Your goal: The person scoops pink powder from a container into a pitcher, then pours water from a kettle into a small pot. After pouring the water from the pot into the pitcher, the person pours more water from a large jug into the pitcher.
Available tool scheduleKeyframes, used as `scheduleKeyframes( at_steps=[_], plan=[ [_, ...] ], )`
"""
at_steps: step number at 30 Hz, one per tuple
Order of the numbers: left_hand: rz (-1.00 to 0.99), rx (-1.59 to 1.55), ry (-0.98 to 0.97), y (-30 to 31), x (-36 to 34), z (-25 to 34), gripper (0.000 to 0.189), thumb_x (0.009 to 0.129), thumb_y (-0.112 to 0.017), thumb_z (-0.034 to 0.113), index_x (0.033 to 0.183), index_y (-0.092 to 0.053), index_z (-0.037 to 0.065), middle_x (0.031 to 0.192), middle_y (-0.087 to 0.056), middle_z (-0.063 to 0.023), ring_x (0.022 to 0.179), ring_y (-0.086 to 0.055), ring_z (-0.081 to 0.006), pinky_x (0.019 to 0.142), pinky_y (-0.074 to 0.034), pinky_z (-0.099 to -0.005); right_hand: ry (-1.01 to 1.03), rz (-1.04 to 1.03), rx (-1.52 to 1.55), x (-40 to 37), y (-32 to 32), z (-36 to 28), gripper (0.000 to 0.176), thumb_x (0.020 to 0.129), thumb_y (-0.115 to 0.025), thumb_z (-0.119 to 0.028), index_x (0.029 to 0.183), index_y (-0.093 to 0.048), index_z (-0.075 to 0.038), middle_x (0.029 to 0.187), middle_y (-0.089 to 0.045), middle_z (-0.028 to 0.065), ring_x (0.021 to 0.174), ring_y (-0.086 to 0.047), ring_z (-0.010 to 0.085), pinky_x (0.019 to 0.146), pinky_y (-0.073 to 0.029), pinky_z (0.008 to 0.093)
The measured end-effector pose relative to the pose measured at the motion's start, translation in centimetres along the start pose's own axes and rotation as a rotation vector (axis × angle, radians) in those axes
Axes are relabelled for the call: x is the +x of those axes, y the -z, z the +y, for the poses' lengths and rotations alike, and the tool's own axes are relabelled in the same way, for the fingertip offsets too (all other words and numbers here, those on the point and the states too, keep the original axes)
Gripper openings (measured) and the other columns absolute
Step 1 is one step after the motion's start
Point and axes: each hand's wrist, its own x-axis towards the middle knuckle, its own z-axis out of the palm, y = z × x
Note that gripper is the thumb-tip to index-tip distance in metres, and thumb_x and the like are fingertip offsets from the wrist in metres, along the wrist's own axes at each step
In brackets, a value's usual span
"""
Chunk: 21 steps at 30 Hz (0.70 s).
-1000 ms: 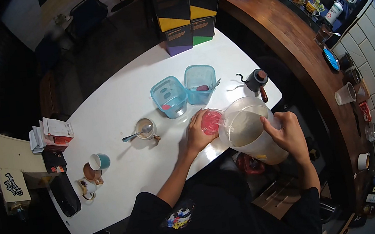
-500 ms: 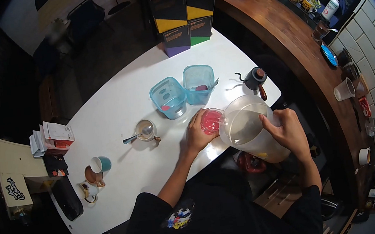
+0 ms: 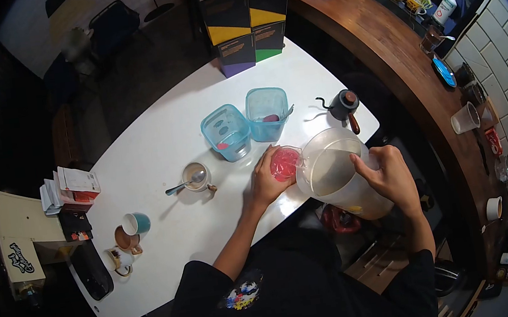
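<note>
My left hand is wrapped round a clear cup with pink-red contents, near the front edge of the white table. On its right, my right hand grips a large translucent pitcher by the handle. The pitcher is tilted, its spout at the cup's rim, with liquid inside. Just behind the cup stand two blue translucent containers, one holding a small pink item, the other a dark pink item and a metal utensil.
A black gooseneck kettle stands at the back right. A mug with a spoon is left of my hands. Several cups, including a teal one, stand further left. Black boxes rise at the back. A wooden counter curves along the right.
The pink-red contents look slightly higher and lighter in the cup. The view has shifted a little; both hands keep nearly the same pose.
</note>
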Motion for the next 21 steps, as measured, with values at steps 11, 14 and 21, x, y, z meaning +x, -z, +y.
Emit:
scheduleKeyframes(
  at_steps=[11, 14, 21],
  plan=[
    [-0.021, -0.064, 0.107, 0.0, 0.0, 0.3, 0.089, 0.057, -0.094, 0.033, 0.129, -0.052, 0.002, 0.132, -0.057, -0.0235, 0.123, -0.055, -0.0384, 0.103, -0.046, -0.0443, 0.018, 0.044, -0.098, -0.1, -0.3, 0.2, 0.051, 0.085, -0.069, -0.034, 0.069, -0.062, 0.014, 0.062, -0.056, 0.0310, 0.060, -0.061, 0.0437, 0.065, -0.049, 0.0458],
    [-0.018, -0.072, 0.111, 0.0, 0.0, 0.4, 0.088, 0.058, -0.093, 0.033, 0.129, -0.053, 0.002, 0.132, -0.056, -0.0239, 0.122, -0.055, -0.0385, 0.103, -0.046, -0.0443, -0.030, -0.001, -0.064, -0.1, -0.3, 0.1, 0.051, 0.085, -0.070, -0.035, 0.071, -0.063, 0.014, 0.065, -0.057, 0.0317, 0.064, -0.060, 0.0450, 0.069, -0.049, 0.0470],
    [-0.015, -0.052, 0.097, 0.1, 0.0, 0.4, 0.087, 0.058, -0.093, 0.034, 0.129, -0.053, 0.002, 0.131, -0.057, -0.0228, 0.122, -0.056, -0.0378, 0.102, -0.046, -0.0443, 0.047, 0.057, -0.058, -0.1, -0.4, 0.2, 0.052, 0.086, -0.069, -0.035, 0.066, -0.060, 0.012, 0.056, -0.050, 0.0274, 0.051, -0.054, 0.0381, 0.058, -0.043, 0.0443]
  ],
)
